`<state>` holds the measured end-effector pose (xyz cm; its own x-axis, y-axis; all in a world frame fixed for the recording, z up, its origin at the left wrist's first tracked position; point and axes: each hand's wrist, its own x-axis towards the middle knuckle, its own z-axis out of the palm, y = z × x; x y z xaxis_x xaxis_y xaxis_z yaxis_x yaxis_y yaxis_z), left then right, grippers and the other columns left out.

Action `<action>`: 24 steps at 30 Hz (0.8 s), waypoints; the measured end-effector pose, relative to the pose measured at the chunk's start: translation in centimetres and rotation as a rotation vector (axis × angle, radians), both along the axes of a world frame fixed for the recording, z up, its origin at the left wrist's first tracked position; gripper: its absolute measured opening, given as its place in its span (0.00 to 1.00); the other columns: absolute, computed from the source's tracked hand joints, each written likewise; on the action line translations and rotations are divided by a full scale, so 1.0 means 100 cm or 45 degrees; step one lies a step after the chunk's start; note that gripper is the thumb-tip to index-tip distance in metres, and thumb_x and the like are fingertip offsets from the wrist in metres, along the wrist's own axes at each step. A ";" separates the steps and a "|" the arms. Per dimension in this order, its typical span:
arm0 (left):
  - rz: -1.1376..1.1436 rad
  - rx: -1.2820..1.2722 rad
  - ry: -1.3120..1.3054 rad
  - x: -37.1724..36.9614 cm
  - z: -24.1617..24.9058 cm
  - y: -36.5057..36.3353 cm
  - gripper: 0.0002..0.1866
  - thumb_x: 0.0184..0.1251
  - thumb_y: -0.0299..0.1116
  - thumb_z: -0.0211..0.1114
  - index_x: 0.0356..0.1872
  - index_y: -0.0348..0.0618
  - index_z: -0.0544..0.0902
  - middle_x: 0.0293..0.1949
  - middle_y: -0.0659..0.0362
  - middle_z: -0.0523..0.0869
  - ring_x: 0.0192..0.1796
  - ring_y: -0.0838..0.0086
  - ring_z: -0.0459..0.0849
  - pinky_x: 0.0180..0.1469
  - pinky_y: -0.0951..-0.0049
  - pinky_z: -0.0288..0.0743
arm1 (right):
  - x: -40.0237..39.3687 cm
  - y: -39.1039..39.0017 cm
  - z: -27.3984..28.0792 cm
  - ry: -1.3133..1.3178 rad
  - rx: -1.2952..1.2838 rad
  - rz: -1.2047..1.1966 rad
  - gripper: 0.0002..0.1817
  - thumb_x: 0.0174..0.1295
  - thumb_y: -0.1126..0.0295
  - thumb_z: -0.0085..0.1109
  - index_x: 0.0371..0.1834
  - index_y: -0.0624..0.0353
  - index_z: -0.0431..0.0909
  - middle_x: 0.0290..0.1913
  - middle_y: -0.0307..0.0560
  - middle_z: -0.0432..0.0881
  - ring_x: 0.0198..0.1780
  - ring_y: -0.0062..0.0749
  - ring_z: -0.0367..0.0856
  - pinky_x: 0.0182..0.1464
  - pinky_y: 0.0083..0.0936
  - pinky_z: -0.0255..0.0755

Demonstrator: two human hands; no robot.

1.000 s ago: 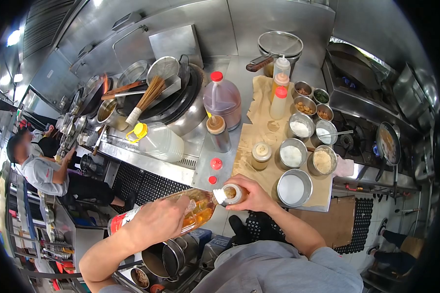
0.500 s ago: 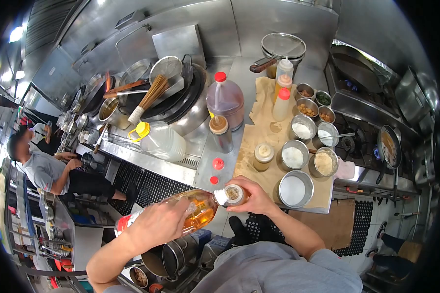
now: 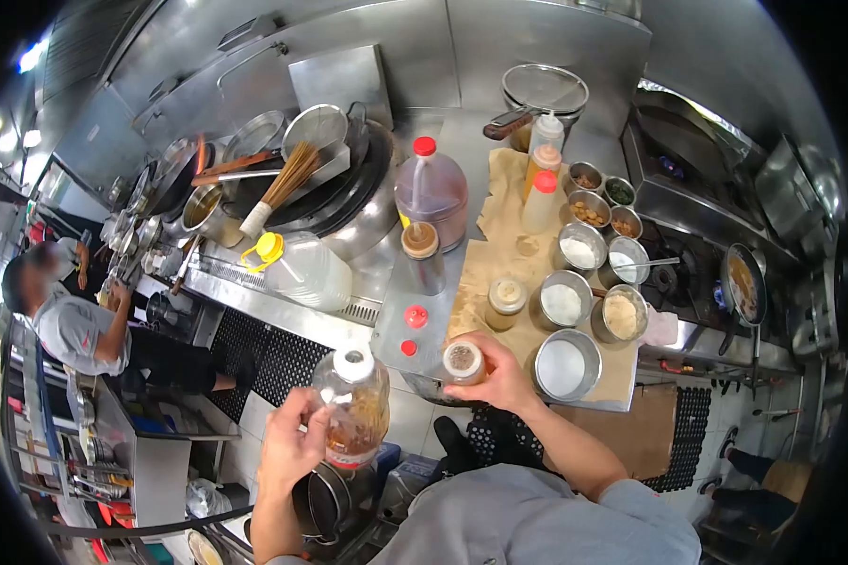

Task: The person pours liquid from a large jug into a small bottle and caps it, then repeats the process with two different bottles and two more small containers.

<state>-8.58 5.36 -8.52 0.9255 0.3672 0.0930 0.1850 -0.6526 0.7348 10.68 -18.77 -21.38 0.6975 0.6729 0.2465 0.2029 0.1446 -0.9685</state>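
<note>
My left hand point(image 3: 290, 441) is closed round the side of a large clear bottle point(image 3: 356, 412) of amber liquid, held upright with its white-rimmed mouth uncapped. In my right hand point(image 3: 499, 375) is a small open jar point(image 3: 464, 363), its mouth facing up and brown contents showing inside. The bottle and jar are apart. A red cap point(image 3: 415, 316) and a smaller red cap point(image 3: 408, 347) lie on the steel counter just beyond them. Near the jar, a squeeze bottle point(image 3: 506, 299) with a pale top stands on brown paper.
Metal bowls of powder point(image 3: 562, 299) stand at the right, before a stove with a frying pan point(image 3: 744, 282). A red-capped jug point(image 3: 431, 193), a yellow-capped jug point(image 3: 309, 271) and a wok point(image 3: 349, 198) are further back. A co-worker point(image 3: 89, 330) stands at the left.
The large bottle has gone from tilted against the jar to upright, moving away to the left with my left hand. My right hand holds the jar slightly further right. The co-worker's arms have moved.
</note>
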 end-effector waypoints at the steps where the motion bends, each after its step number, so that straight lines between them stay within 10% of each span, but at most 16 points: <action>1: 0.074 -0.095 -0.046 0.002 0.000 -0.001 0.04 0.70 0.23 0.63 0.41 0.34 0.79 0.24 0.58 0.82 0.25 0.81 0.79 0.28 0.77 0.73 | 0.000 0.001 -0.012 0.022 0.003 -0.041 0.33 0.45 0.76 0.81 0.57 0.61 0.76 0.53 0.40 0.76 0.56 0.27 0.77 0.60 0.27 0.70; 24: 0.260 -0.708 -0.591 0.154 -0.141 0.063 0.04 0.78 0.28 0.58 0.41 0.39 0.76 0.37 0.61 0.84 0.43 0.80 0.81 0.53 0.77 0.74 | 0.010 0.022 -0.111 -0.007 -0.036 -0.573 0.33 0.43 0.71 0.83 0.55 0.64 0.77 0.51 0.49 0.79 0.54 0.37 0.79 0.58 0.32 0.72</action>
<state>6.81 11.66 -22.59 0.7446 0.6343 0.2079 -0.1466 -0.1485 0.9780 11.67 -16.55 -32.52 0.9209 0.3094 0.2371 0.2449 0.0141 -0.9694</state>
